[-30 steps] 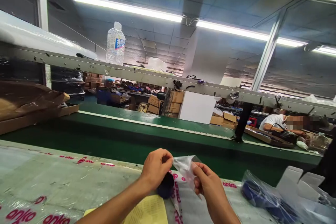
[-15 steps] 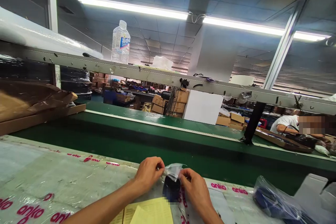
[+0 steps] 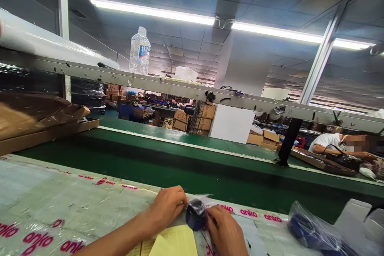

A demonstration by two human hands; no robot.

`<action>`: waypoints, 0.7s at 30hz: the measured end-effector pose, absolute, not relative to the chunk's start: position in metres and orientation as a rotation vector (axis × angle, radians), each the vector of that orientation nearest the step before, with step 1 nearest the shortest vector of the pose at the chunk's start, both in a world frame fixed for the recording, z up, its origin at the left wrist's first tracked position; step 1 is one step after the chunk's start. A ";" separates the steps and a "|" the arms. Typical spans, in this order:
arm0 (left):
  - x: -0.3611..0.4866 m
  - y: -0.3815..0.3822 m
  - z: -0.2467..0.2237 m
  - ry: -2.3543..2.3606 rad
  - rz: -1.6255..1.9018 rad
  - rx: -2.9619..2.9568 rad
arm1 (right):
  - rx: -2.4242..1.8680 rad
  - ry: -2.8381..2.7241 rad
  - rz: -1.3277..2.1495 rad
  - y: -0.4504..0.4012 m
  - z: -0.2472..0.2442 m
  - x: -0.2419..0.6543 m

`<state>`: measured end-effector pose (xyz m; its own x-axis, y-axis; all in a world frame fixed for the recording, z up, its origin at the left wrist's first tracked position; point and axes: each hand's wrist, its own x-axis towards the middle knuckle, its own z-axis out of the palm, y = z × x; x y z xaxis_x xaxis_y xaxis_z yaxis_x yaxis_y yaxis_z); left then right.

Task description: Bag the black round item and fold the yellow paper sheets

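A dark blue, rounded item (image 3: 195,218), perhaps a rolled strap, sits in a clear plastic bag (image 3: 205,199) near the table's far edge. My left hand (image 3: 168,207) pinches the bag's left side with closed fingertips. On the opposite side, my right hand (image 3: 225,226) has its fingers closed at the bag's edge, against the dark item. The exact grip points are partly hidden by the fingers. Yellow paper sheets (image 3: 177,242) lie just below the bag, between my forearms.
Beyond the table (image 3: 99,204), taped with "anko" print, runs a green conveyor belt (image 3: 126,156). More blue bagged items (image 3: 309,228) and a white box (image 3: 354,220) are at right. A cardboard tray (image 3: 48,132) stands at left. Far right, a person (image 3: 327,144) bends over work.
Both hands have moved slightly down. The top of the bag, raised between my fingers before, now lies lower over the dark item.
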<state>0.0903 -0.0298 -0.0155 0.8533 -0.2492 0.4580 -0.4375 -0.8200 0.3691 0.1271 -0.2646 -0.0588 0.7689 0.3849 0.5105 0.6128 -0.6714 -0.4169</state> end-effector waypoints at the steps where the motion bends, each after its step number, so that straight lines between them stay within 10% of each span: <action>1: 0.091 -0.029 -0.016 -0.535 0.556 2.593 | -2.393 -0.753 -0.545 -0.264 -0.061 0.128; 21: 0.097 -0.023 -0.007 -1.547 1.123 2.911 | -2.493 -1.328 -1.349 -0.270 -0.069 0.126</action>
